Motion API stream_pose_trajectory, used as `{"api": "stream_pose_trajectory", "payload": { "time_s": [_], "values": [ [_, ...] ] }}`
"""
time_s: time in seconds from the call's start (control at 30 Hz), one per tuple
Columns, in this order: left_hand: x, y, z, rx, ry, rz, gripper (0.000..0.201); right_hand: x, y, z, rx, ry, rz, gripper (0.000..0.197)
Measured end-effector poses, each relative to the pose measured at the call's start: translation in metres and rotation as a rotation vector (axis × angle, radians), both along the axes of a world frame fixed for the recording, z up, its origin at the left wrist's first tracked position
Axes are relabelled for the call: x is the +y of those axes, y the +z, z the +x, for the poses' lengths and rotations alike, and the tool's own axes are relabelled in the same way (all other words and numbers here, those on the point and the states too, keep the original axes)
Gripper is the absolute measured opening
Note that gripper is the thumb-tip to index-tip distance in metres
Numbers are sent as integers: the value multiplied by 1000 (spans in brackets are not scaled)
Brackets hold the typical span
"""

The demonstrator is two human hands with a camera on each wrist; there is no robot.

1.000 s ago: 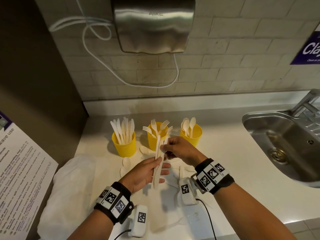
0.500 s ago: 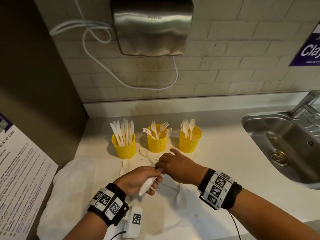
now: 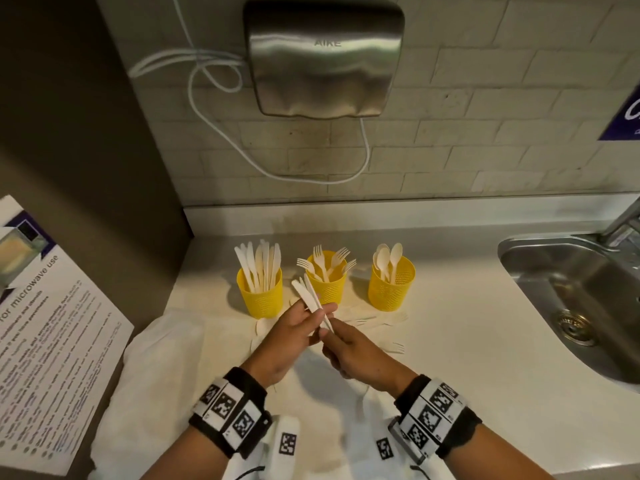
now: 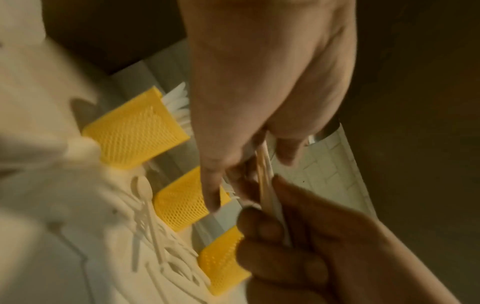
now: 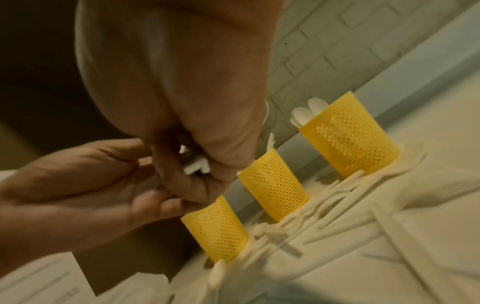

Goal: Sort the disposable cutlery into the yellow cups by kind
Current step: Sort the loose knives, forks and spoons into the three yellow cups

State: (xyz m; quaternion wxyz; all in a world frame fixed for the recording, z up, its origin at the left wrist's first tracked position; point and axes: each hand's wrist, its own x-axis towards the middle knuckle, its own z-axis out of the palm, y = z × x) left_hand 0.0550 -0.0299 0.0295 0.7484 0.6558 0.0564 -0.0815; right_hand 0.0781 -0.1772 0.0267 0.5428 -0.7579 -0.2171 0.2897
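Hands meeting on a bundle of knives [image 3: 311, 299] above the counter [image 3: 460, 327]
Left hand [image 3: 287, 336] and right hand [image 3: 353, 351] both grip the bundle, just before three yellow cups [image 3: 325, 287]; loose cutlery [image 3: 372, 318] lies at their bases

Since half a second ago, both hands have been raised off the worktop [image 3: 467, 327] and brought up in front of the middle yellow cup [image 3: 327, 287]. The white knives [image 3: 311, 299], then held low and pointing away from that cup in the left hand [image 3: 289, 336], are now tilted upward, their blades lifted to the cup's left edge. The right hand [image 3: 356, 351], earlier laid palm-down over the loose cutlery before the cup, has been turned, and its grip is now closed on the knives' handle ends, just beside the left hand.
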Motion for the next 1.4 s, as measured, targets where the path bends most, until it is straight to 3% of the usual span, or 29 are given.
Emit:
{"api": "stream_pose_trajectory", "payload": {
  "time_s": [0.13,0.23,0.33,0.47,0.53,0.6,0.73,0.97,1.13,1.27,1.33,1.4],
  "values": [
    [2,7,4,-46,100,-11,25,10,7,0,245,-58,163,26],
    [12,12,4,-34,89,25,17,13,10,1,306,-39,216,28],
    [20,20,7,-73,124,43,14,16,8,2,120,-79,113,34],
    [52,38,29,-158,441,143,3,-5,-7,8,-201,-122,-134,32],
    [77,45,42,-254,597,301,5,-23,-15,8,-158,-200,-112,32],
    [96,46,54,-329,650,461,12,-40,-18,4,-93,-291,-62,30],
    [108,22,80,-313,642,656,17,-63,-22,-6,-68,-391,-47,27],
    [105,-17,93,-219,574,805,15,-89,-24,-14,-81,-458,-68,25],
    [113,-21,91,-156,544,816,27,-94,-25,-16,-92,-456,-95,25],
    [109,-5,69,-145,669,592,77,-96,-33,-14,-117,-439,-191,22],
    [102,-1,45,-208,789,511,75,-99,-41,-12,-150,-423,-300,18],
    [92,-6,18,-206,846,613,51,-101,-48,-10,-185,-403,-439,16]
  ]
}}
